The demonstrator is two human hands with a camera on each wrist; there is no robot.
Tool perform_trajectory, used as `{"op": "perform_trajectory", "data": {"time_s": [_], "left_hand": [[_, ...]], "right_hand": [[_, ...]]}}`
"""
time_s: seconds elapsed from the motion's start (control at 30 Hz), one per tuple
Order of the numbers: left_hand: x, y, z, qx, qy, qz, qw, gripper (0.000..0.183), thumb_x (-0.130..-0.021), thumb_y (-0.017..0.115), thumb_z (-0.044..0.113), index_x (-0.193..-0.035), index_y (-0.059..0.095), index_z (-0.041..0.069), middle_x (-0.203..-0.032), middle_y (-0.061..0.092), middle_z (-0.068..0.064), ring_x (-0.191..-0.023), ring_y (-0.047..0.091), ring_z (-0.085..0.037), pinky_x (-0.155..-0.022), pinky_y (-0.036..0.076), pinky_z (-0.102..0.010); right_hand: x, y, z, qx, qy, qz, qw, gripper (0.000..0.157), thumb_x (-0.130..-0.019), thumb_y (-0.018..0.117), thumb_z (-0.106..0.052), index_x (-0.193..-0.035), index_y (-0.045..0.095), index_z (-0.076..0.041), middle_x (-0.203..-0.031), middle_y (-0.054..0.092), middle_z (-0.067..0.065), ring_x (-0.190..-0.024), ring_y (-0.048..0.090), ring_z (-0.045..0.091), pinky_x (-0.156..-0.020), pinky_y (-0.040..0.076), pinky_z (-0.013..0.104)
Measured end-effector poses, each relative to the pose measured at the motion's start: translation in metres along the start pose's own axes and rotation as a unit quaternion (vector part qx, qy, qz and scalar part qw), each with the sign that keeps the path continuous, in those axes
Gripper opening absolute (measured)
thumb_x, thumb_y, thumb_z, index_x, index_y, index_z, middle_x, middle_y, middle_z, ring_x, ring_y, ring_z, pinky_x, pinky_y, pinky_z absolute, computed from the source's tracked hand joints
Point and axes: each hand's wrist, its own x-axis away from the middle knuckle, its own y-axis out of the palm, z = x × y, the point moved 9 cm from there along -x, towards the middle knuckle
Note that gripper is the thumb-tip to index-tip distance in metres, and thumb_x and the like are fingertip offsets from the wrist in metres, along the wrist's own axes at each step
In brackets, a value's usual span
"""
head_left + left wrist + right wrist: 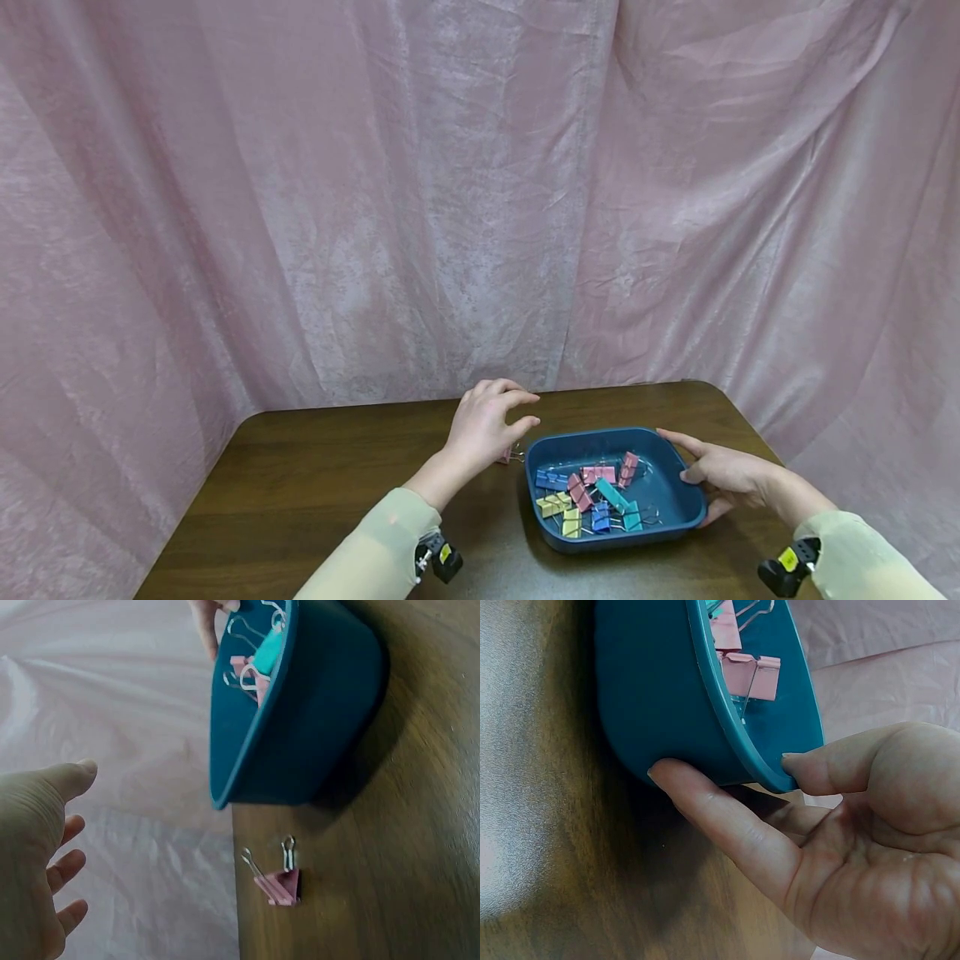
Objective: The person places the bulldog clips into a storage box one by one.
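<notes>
A blue plastic bin (pixel 678 492) stands on the table, holding several binder clips in pink, yellow, blue and teal, such as a yellow clip (pixel 572 523) and a teal clip (pixel 612 495). My right hand (pixel 727 477) grips the bin's right end, thumb over the rim and fingers along the outer wall, as the right wrist view shows. Left of the bin, my left hand (pixel 487 421) hovers with fingers spread apart and nothing between them. Below it, a pink binder clip (pixel 281 886) lies on the table beside the bin, partly hidden by the hand in the head view.
The dark wooden table (pixel 315 483) has rounded far corners. Behind it hangs a pink velvet curtain (pixel 450 208). Each sleeve carries a small black wrist camera, the left camera (pixel 442 557) and the right camera (pixel 787 567).
</notes>
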Motion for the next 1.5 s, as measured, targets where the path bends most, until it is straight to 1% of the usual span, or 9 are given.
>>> {"op": "perform_trajectory", "data": {"time_s": [0.17, 0.37, 0.5, 0.63, 0.87, 1.07, 1.17, 1.4, 1.5], "left_hand": [[0.003, 0.004, -0.015, -0.001, -0.021, -0.01, 0.9997, 0.032, -0.091, 0.077, 0.041, -0.122, 0.075, 0.032, -0.121, 0.066, 0.009, -0.118, 0.056, -0.021, -0.099, 0.045, -0.045], [0.006, 0.013, -0.033, -0.01, -0.044, -0.024, 0.9987, 0.033, -0.091, 0.078, 0.04, -0.122, 0.075, 0.031, -0.12, 0.065, 0.008, -0.117, 0.056, -0.022, -0.098, 0.045, -0.045], [0.009, 0.02, -0.042, -0.021, -0.053, -0.033, 0.9978, 0.032, -0.091, 0.077, 0.041, -0.122, 0.075, 0.032, -0.12, 0.065, 0.007, -0.116, 0.057, -0.022, -0.097, 0.045, -0.045], [0.011, 0.026, -0.049, -0.026, -0.06, -0.043, 0.9969, 0.033, -0.091, 0.077, 0.041, -0.122, 0.076, 0.031, -0.12, 0.065, 0.006, -0.116, 0.057, -0.023, -0.095, 0.045, -0.045], [0.016, 0.039, -0.054, -0.04, -0.062, -0.068, 0.995, 0.032, -0.09, 0.077, 0.042, -0.121, 0.076, 0.03, -0.12, 0.065, 0.005, -0.116, 0.057, -0.024, -0.096, 0.046, -0.046], [0.02, 0.048, -0.058, -0.043, -0.062, -0.081, 0.9938, 0.033, -0.089, 0.078, 0.041, -0.12, 0.077, 0.028, -0.12, 0.065, 0.004, -0.116, 0.056, -0.026, -0.095, 0.045, -0.048], [0.021, 0.051, -0.058, -0.039, -0.065, -0.088, 0.9932, 0.034, -0.089, 0.078, 0.04, -0.12, 0.077, 0.026, -0.12, 0.065, 0.003, -0.117, 0.056, -0.028, -0.095, 0.045, -0.049], [0.024, 0.061, -0.059, -0.033, -0.08, -0.104, 0.9908, 0.031, -0.089, 0.078, 0.036, -0.118, 0.077, 0.024, -0.117, 0.065, 0.003, -0.114, 0.055, -0.027, -0.094, 0.044, -0.048], [0.026, 0.067, -0.061, -0.039, -0.086, -0.112, 0.9892, 0.03, -0.089, 0.078, 0.036, -0.117, 0.078, 0.025, -0.115, 0.065, 0.004, -0.112, 0.055, -0.026, -0.092, 0.045, -0.047]], "right_hand": [[0.0, 0.0, 0.0, -0.004, -0.001, -0.001, 1.0, 0.077, -0.099, 0.047, 0.005, -0.165, 0.013, -0.018, -0.151, 0.016, 0.041, -0.099, 0.066, 0.044, -0.07, 0.058, 0.061], [-0.001, 0.001, 0.001, -0.005, -0.003, -0.001, 1.0, 0.077, -0.098, 0.047, 0.005, -0.164, 0.013, -0.017, -0.152, 0.015, 0.041, -0.098, 0.067, 0.043, -0.069, 0.058, 0.061], [-0.001, 0.0, 0.001, -0.002, -0.002, 0.002, 1.0, 0.077, -0.098, 0.047, 0.005, -0.164, 0.014, -0.017, -0.152, 0.015, 0.041, -0.097, 0.067, 0.043, -0.069, 0.058, 0.061], [-0.001, 0.0, 0.002, -0.001, 0.001, 0.005, 1.0, 0.077, -0.098, 0.047, 0.005, -0.164, 0.014, -0.017, -0.15, 0.019, 0.04, -0.096, 0.067, 0.043, -0.068, 0.058, 0.061], [0.0, 0.0, 0.002, -0.001, -0.001, 0.002, 1.0, 0.077, -0.098, 0.047, 0.005, -0.164, 0.014, -0.017, -0.151, 0.017, 0.04, -0.097, 0.067, 0.043, -0.068, 0.058, 0.061], [0.001, 0.0, 0.002, 0.005, -0.006, 0.0, 1.0, 0.078, -0.098, 0.048, 0.003, -0.164, 0.014, -0.018, -0.145, 0.028, 0.042, -0.098, 0.067, 0.043, -0.069, 0.058, 0.061], [0.001, -0.001, 0.002, 0.01, -0.007, 0.0, 1.0, 0.078, -0.098, 0.049, 0.002, -0.165, 0.014, -0.019, -0.143, 0.031, 0.042, -0.097, 0.067, 0.043, -0.069, 0.058, 0.06], [0.002, 0.0, 0.001, 0.005, -0.009, -0.005, 1.0, 0.078, -0.098, 0.048, 0.003, -0.165, 0.013, -0.019, -0.144, 0.028, 0.044, -0.098, 0.066, 0.045, -0.07, 0.058, 0.062], [0.003, 0.0, 0.0, 0.003, -0.01, -0.007, 1.0, 0.079, -0.098, 0.048, 0.003, -0.165, 0.013, -0.019, -0.145, 0.026, 0.045, -0.099, 0.066, 0.045, -0.07, 0.057, 0.063]]}}
